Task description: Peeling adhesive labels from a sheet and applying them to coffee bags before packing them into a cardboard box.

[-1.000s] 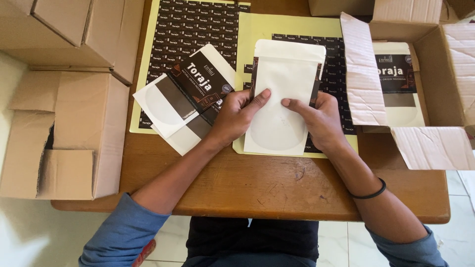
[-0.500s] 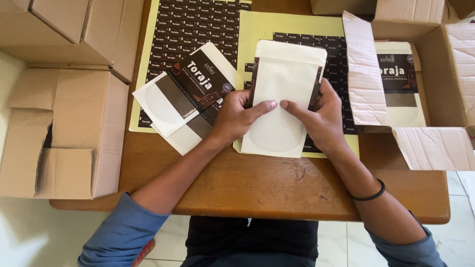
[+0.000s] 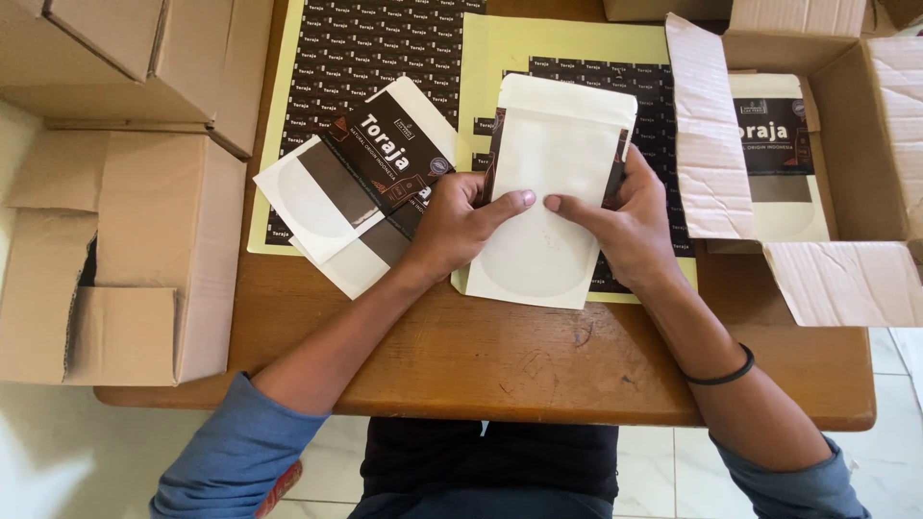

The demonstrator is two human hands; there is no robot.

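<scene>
A white stand-up pouch (image 3: 548,192) with a round window near its lower end is held flat over the wooden table (image 3: 538,365), gripped at both side edges. The left hand (image 3: 457,226) is closed on the pouch's left edge, its thumb stretched across the white face; the right hand (image 3: 625,226) is closed on the right edge, its thumb laid tip to tip with the other. Beneath the pouch a yellow sheet of dark labels (image 3: 577,58) is spread. Just left, a small stack of labelled pouches (image 3: 361,183) is fanned on a second label sheet (image 3: 370,43). An open cardboard box (image 3: 846,144) with another pouch inside is set at the right, and closed boxes (image 3: 125,221) are stacked at the left.
</scene>
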